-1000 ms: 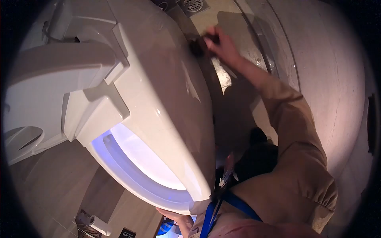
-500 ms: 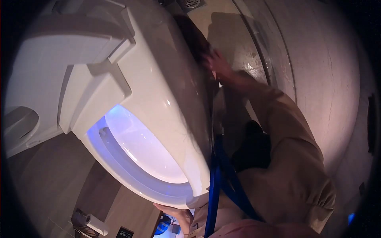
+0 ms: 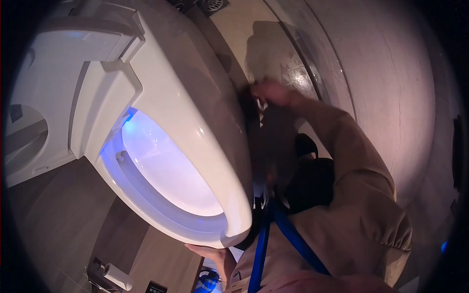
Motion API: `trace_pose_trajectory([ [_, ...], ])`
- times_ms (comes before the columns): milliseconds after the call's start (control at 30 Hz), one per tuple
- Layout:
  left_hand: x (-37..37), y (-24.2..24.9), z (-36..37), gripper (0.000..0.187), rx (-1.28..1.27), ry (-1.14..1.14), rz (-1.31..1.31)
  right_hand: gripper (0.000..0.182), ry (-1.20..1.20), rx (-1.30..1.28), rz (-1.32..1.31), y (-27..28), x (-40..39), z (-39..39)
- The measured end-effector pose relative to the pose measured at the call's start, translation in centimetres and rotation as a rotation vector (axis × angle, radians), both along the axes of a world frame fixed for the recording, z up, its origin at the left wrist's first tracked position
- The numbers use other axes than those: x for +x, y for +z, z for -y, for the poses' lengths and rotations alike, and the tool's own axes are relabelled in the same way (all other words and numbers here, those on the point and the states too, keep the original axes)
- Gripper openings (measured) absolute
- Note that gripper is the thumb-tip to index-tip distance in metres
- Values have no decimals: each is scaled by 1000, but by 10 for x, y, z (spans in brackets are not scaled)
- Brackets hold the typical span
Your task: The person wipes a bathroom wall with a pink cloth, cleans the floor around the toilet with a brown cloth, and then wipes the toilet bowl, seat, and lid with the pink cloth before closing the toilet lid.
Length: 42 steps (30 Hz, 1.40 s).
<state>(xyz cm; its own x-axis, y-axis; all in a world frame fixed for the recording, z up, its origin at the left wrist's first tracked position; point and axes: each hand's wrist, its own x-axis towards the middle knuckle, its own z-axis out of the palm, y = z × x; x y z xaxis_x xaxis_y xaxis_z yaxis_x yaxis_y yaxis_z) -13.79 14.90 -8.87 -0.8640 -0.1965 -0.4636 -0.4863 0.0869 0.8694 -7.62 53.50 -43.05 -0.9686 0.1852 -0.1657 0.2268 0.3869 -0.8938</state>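
A white toilet (image 3: 178,132) with its lid raised fills the left and middle, its bowl (image 3: 171,180) lit blue and white inside. At the front end of the rim, my left hand (image 3: 210,252) rests against the underside with its fingers stretched out. My right hand (image 3: 273,93) is low beside the toilet's outer side, close to the floor. Its fingers are bent and blurred, and what they hold is too dark and small to make out. A blue strap (image 3: 261,251) hangs from my chest.
A floor drain (image 3: 213,5) lies at the top. A curved pale wall (image 3: 386,83) stands on the right. My dark shoe (image 3: 306,145) shows below my right arm. At the bottom left is a toilet paper roll (image 3: 118,277), with a blue object (image 3: 207,281) near my left arm.
The view has shifted, and the toilet appears further left and up. My right hand has moved down slightly along the toilet's side, its fingers now more bent. My left hand stays at the rim.
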Motion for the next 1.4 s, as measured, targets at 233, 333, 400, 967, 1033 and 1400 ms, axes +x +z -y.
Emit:
trace_pose_trajectory([
  [233,9,20,-51,60,20,117,16,39,-692,711,536,11,75,-30],
  [333,5,9,-32,61,100,109,32,43,-600,612,739,40,155,36],
  [400,3,5,-22,61,100,88,17,48,-535,596,762,25,225,101],
  [967,-5,-6,95,37,-467,-494,-409,44,-499,702,452,56,88,-2],
  [1033,2,-15,107,29,-489,-456,-394,48,-670,770,383,67,102,-5],
  [1400,45,-59,62,31,-427,-929,-714,48,327,461,280,33,70,176],
])
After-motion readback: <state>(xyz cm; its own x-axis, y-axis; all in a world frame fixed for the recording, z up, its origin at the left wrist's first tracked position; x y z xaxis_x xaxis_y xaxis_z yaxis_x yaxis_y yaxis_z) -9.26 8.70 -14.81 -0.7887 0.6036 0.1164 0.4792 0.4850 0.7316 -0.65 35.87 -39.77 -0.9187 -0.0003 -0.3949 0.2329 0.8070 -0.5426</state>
